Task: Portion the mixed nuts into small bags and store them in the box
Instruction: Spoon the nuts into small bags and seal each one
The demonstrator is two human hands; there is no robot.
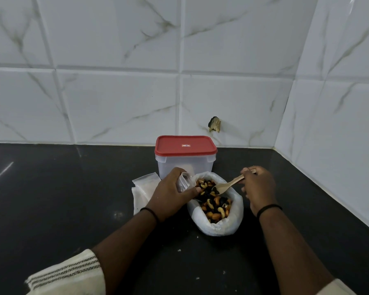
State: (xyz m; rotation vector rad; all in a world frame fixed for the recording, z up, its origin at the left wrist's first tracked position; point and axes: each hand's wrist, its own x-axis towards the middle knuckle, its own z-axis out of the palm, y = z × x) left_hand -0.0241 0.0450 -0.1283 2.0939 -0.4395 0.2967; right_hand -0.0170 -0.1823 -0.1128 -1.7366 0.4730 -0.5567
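- Sitting on a glossy black stone counter (73, 209), a crinkled, translucent white bag (218, 225) gapes open, full of mixed nuts (213, 204): curved pale cashews, orange pieces, dark raisins.
- Left hand (170, 194), at the bag's left rim, pinches a small clear plastic bag (184, 182).
- Right hand (258, 188) grips a pale wooden spoon (226, 185), bowl over the nuts.
- Just behind the bag: a rectangular frosted box (184, 167), red lid (185, 145) closed.
- Flat clear bags (143, 188) lie left of it.

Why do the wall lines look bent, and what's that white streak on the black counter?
In the head view, the wide lens curves the tile lines on the wall toward the edges; the streak is light glare on the shiny counter; the box stays sharp.
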